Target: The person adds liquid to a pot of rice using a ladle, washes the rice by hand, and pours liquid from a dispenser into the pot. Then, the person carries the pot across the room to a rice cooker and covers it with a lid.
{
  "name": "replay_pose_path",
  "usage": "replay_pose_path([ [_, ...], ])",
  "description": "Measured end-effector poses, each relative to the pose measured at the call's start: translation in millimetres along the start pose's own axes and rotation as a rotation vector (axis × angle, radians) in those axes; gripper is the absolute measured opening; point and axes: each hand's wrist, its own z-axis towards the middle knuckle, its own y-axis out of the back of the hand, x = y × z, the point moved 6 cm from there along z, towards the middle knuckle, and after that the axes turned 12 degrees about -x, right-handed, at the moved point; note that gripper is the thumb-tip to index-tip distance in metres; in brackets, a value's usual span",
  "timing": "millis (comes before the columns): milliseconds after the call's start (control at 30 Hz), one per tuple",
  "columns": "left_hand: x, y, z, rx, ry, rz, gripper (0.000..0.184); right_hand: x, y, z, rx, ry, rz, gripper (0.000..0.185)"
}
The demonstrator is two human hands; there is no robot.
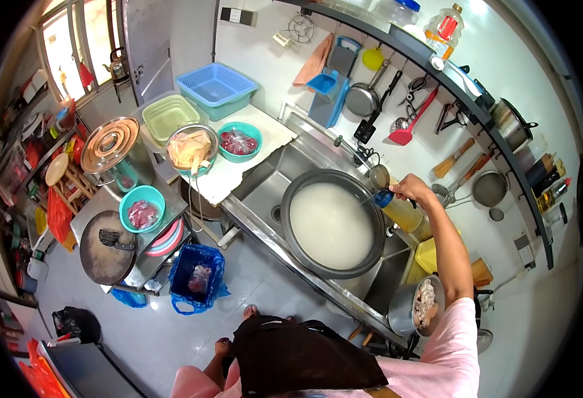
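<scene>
My right hand (413,190) reaches over the right rim of a large grey basin (286,219) of cloudy whitish liquid (331,222). Its fingers are closed beside a blue-topped container of yellowish liquid (404,213); what they grip is too small to make out. Just beyond the hand is a small round strainer (379,176). My left hand (222,346) hangs low by the dark apron (291,358), away from the sink; its fingers are not clear. The basin rests across the steel sink (255,176).
Left counter: plucked chicken (191,150) in a bowl, teal bowls (240,158) of bagged red meat, a blue basket (215,86). A blue-lined bin (197,278) stands on the floor. A pot of meat pieces (404,308) sits at right, below utensils hanging from a shelf (437,69).
</scene>
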Motion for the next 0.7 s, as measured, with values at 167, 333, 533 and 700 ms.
replay_pose_path([
  [167,-29,10,-1,0.088,0.032,-0.064,0.034,-16,18,-39,-0.003,-0.135,0.353,0.044],
  [333,-26,8,13,0.163,0.068,-0.063,0.031,-41,8,-82,0.084,-0.303,0.8,0.037],
  [533,-9,-3,38,0.224,0.368,-0.118,0.026,-50,2,-151,-0.006,-0.373,1.056,0.04],
  [700,-38,-3,50,0.212,0.299,-0.096,0.029,-62,5,-223,-0.081,-0.457,1.111,0.044],
])
